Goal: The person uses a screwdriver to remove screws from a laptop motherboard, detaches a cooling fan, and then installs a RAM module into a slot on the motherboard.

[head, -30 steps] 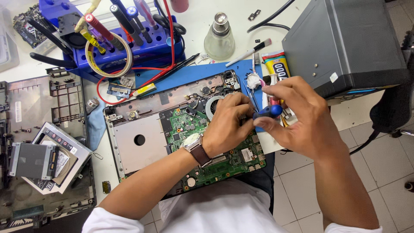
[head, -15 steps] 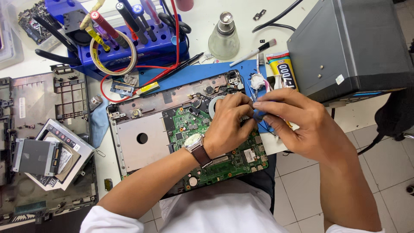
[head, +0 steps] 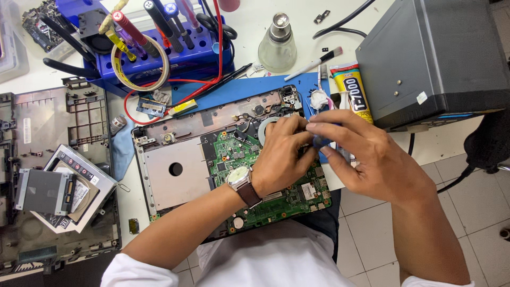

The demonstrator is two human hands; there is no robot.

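Both hands are staying together over the opened laptop on the counter. The right hand is still pinching a small blue tool; the left hand, at its nine o'clock, is curling its fingers against it.

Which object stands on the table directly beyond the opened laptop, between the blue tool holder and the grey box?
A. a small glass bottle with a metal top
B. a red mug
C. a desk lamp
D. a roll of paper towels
A: a small glass bottle with a metal top stands between the blue tool holder and the grey box, beyond the opened laptop.
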